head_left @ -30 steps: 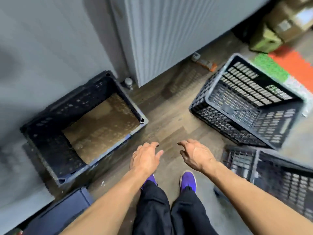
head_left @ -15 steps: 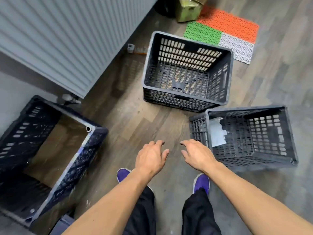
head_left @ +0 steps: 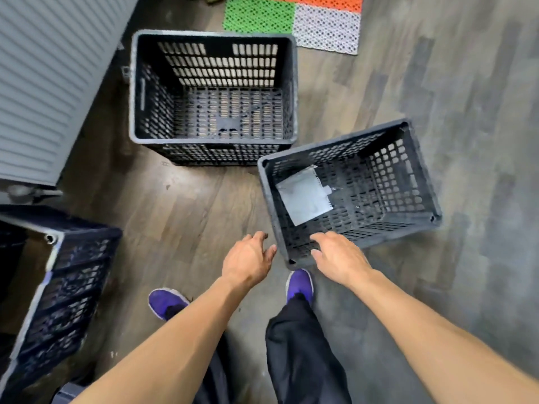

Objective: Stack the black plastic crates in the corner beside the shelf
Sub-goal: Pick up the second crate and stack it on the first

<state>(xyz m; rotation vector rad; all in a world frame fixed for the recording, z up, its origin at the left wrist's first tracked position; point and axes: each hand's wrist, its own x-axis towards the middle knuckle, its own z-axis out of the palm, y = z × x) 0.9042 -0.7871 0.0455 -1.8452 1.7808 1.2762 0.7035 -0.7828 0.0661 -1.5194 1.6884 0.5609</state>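
Three black plastic crates stand on the wooden floor. One crate [head_left: 58, 275] sits at the far left in the corner, partly cut off by the frame. A second crate [head_left: 140, 91] stands upright ahead beside the ribbed grey panel. The third crate [head_left: 420, 176] lies skewed at the right with a white sheet of paper [head_left: 303, 196] inside. My left hand [head_left: 248, 259] hovers just left of this crate's near corner, fingers relaxed and holding nothing. My right hand [head_left: 338, 256] reaches over its near rim with loose fingers, gripping nothing.
A ribbed grey panel [head_left: 43, 83] rises at the upper left. Green, orange and white floor mats [head_left: 291, 18] lie at the top. My purple shoes [head_left: 300, 284] stand just below the skewed crate. Bare floor stretches to the right.
The view has swung right from the corner crate toward the two loose crates. Both hands have moved forward to the near corner of the skewed crate.
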